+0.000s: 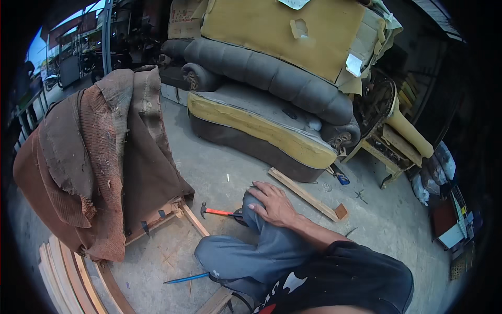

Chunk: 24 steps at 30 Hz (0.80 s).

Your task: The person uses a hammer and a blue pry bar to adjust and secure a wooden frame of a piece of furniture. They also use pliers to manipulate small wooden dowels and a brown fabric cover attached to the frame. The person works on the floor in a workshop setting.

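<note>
My right hand [275, 204] lies flat on my raised knee [253, 209] in grey trousers, fingers spread and holding nothing. My left hand is out of view. On the floor just left of that knee is a claw hammer [219, 212] with an orange-red handle, partly hidden by my leg. A blue pointed rod-like tool [184, 279] lies beside my other leg. To the left stands a furniture piece draped in worn brown fabric [104, 152], its bare wooden frame [194, 220] showing at the bottom.
Ahead stands a grey sofa [261, 112] with exposed yellow foam. A wooden plank [303, 193] and a blue-handled tool [341, 177] lie before it. A stripped chair [389, 138] stands at right. Curved wood strips [68, 272] lie lower left; a motorcycle [52, 82] is far behind.
</note>
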Available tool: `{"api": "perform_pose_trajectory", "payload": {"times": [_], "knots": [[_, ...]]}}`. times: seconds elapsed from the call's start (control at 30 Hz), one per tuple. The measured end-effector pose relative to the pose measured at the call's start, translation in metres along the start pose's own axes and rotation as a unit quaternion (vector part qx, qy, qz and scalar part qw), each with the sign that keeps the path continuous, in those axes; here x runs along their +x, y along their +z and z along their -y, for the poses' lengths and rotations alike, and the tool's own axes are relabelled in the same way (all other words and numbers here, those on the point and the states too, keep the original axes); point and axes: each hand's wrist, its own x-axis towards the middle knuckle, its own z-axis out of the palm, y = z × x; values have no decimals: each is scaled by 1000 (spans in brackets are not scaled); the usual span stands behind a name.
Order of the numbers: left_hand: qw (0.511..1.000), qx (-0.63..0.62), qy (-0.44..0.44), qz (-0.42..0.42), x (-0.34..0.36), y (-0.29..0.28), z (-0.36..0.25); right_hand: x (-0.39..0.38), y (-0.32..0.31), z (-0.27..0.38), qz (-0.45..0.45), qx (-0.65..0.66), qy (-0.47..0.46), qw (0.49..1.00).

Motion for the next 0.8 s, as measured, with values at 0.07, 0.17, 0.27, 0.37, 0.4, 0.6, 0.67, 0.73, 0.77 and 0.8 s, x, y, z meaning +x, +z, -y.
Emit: {"api": "perform_pose_trajectory", "payload": {"times": [0.07, 0.17, 0.27, 0.37, 0.4, 0.6, 0.67, 0.73, 0.77, 0.8], "knots": [[996, -31, 86, 19, -26, -1, -49, -37, -18, -18, 46, 61, 70, 995], [982, -46, 175, 47, -54, -2, -81, -52, -26, -5, 36, 67, 96, 992], [965, -51, 246, 72, -70, 1, -102, -52, -16, -2, 32, 71, 73, 994], [947, -49, 306, 87, -73, 4, -116, -37, 2, 11, 22, 93, 56, 994], [942, -47, 319, 97, -77, 5, -117, -36, 7, 15, 24, 101, 50, 993], [922, -45, 359, 137, -100, 3, -126, -35, 0, 45, 59, 73, 55, 994], [920, -43, 363, 143, -106, 4, -125, -41, 0, 40, 46, 79, 44, 995], [921, -42, 359, 146, -107, 7, -120, -45, 6, 21, 10, 97, 16, 995], [922, -39, 357, 144, -106, 9, -119, -46, 6, 9, -11, 169, 49, 984], [926, -35, 349, 139, -101, 10, -116, -44, 3, -4, -26, 247, 75, 966]]}}
